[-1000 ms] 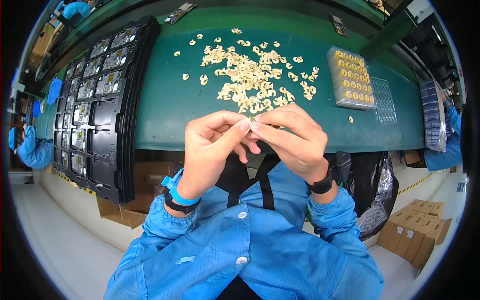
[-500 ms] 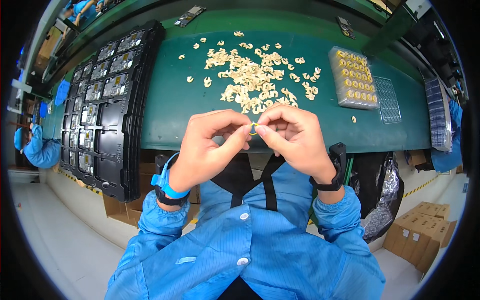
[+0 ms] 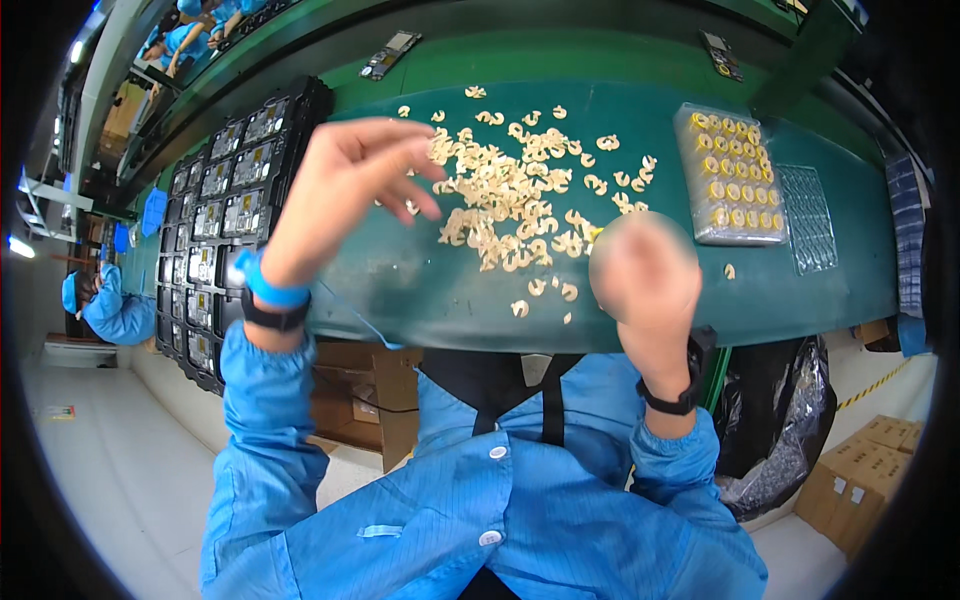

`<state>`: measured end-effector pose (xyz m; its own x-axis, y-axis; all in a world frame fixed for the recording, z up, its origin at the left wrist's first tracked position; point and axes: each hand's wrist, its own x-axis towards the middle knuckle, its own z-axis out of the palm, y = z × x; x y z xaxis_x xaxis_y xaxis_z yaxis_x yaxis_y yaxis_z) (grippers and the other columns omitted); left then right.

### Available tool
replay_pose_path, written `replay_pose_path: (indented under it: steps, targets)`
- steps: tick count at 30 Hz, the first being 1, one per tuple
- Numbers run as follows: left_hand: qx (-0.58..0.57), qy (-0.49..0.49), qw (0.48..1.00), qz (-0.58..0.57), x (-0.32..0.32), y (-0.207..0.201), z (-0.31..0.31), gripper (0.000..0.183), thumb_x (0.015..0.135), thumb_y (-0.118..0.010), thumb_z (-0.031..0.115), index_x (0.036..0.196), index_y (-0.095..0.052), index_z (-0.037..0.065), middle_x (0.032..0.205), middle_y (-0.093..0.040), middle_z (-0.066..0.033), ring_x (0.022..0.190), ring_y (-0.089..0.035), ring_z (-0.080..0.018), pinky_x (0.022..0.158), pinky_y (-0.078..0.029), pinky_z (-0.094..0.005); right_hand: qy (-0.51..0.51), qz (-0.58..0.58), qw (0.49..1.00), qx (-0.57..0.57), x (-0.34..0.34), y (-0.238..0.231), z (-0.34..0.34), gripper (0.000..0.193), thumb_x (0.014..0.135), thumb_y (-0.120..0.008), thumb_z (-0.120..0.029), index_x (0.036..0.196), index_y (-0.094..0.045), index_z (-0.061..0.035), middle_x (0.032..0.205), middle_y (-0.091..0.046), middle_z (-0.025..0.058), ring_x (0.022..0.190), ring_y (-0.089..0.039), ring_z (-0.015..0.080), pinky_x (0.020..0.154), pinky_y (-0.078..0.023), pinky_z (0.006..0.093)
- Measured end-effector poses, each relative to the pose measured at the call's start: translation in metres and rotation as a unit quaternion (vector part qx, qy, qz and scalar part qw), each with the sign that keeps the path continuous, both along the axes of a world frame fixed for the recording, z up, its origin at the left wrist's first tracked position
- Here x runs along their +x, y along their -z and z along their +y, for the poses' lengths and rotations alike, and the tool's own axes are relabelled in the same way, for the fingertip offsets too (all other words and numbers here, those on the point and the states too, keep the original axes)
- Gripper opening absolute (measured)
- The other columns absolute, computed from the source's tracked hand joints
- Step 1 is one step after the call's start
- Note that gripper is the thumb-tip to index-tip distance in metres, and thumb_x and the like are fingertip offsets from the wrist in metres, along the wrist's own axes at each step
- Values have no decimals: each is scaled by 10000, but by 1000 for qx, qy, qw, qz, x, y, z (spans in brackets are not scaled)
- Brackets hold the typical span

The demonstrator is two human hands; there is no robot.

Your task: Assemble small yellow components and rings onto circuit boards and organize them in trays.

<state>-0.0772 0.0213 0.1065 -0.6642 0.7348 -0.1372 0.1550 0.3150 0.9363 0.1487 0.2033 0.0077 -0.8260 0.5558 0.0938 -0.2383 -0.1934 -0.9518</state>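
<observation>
A heap of small cream-coloured, C-shaped pieces (image 3: 505,185) lies loose on the green work mat (image 3: 380,285). My left hand (image 3: 365,180) hovers at the left side of the heap, its fingers apart and nothing between them. To the right of the heap is my right hand (image 3: 645,270), closed and partly blurred. A bit of a small yellow ring (image 3: 596,235) shows at its fingertips; the rest is hidden. Near the heap's lower edge, a few C-shaped pieces (image 3: 520,309) lie scattered.
Stacked clear trays of round yellow parts (image 3: 735,190) stand at the right, beside an unfilled clear blister tray (image 3: 808,215). Black trays of circuit boards (image 3: 225,225) stand at the left. Two boards, one left (image 3: 390,55) and one right (image 3: 722,55), lie at the back.
My hands have parted: the left went up and left and opened, the right went right with the yellow ring. More loose pieces show at the heap's near edge. The view has shifted.
</observation>
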Motion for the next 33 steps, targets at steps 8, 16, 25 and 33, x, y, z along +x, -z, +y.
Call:
replay_pose_path:
  steps: [8,16,25,33]
  targets:
    - [-169,-239,838,460,-238,135,13,497,919,-706,219,1291,-607,-96,1210,-696,-252,1111,-690,-349,956,-541,-391,41,-65,997,29,20,20,17,335,946,-654,56,1232,-489,3,966,-630,41,769,-578,33,671,-452,193]
    - [-189,-229,862,411,-276,136,48,548,841,-822,229,1261,-648,-77,1147,-712,-236,1062,-694,-318,937,-544,-379,67,-63,996,19,28,16,21,363,944,-655,56,1249,-467,-4,971,-649,56,785,-595,41,681,-464,199]
    - [110,-160,981,28,-157,66,28,176,983,-658,88,1056,-685,-70,993,-700,-74,909,-679,-141,826,-592,-267,11,-16,999,42,26,3,-2,449,927,-679,39,1298,-429,7,1011,-663,90,813,-628,77,704,-507,225]
    - [239,-120,953,-141,89,38,-5,203,937,-686,2,1109,-662,-104,1027,-728,-149,872,-721,-184,785,-638,-326,92,85,992,-9,-12,-33,-45,852,880,-714,81,1515,-165,-66,1221,-628,235,1038,-679,225,843,-575,311]
